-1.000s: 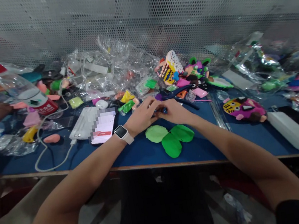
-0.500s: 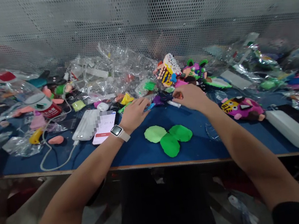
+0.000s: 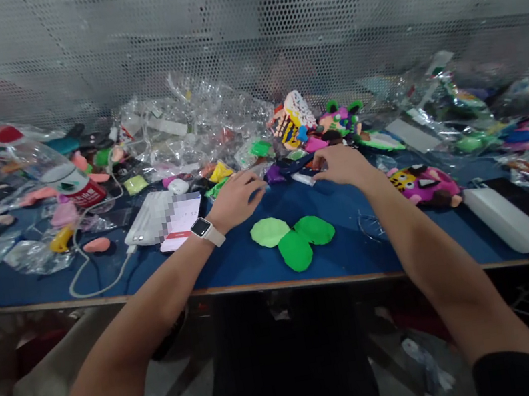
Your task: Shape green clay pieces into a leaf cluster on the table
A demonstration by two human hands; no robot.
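Note:
My left hand (image 3: pixel 240 196), with a watch (image 3: pixel 203 228) on its wrist, hovers over the blue table with fingers loosely curved and apart; I see nothing in it. Purple clay (image 3: pixel 272 173) lies just past its fingertips. My right hand (image 3: pixel 341 165) reaches among the small pieces, thumb and fingers apart beside a small white strip (image 3: pixel 303 179). Its fingertips partly cover a reddish piece. Nearer me lie three flat, leaf-like clay discs: one pale green (image 3: pixel 269 232), and two bright green, the lower disc (image 3: pixel 296 251) and the right disc (image 3: pixel 315 229), their edges meeting.
Left of me are a phone (image 3: pixel 181 220), a white power bank (image 3: pixel 149 220) with a cable, and a bottle (image 3: pixel 69 180). Crumpled clear bags (image 3: pixel 212 125) line the mesh wall. A purple clay figure (image 3: pixel 425 186) and another power bank (image 3: pixel 511 219) stand right. A person's arm shows far left.
A light blue piece at my left fingertips no longer shows, and those fingers have loosened. My right hand stays nearly in place. The person's arm at far left has dropped lower.

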